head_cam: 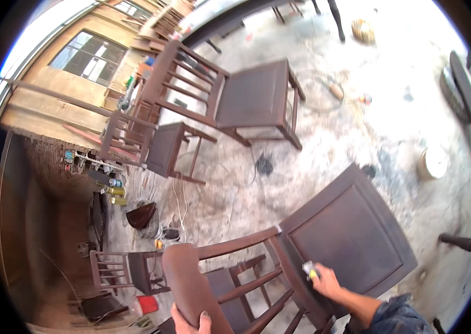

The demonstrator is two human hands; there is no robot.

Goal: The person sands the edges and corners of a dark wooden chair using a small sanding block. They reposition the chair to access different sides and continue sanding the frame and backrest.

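A dark brown wooden chair (344,238) with a panelled seat and slatted back fills the lower middle, its back towards me. My left hand (191,323) grips the chair's broad top rail (193,275) at its lower end, thumb on the near face. In my right hand (327,284) is a small hand tool (311,270) with a yellow-green part and a pale, flat end. This tool is over the rear of the seat, near the foot of the back slats. Whether its end touches the wood, I cannot tell. The fingers partly hide the handle.
Two more wooden chairs, a large one (252,96) and a smaller one (164,146), stand ahead on the stained concrete floor. Further chairs (139,269) and a red bucket (147,304) are at lower left. Pale cords (181,204) trail over the floor. A white bucket (432,163) stands right.
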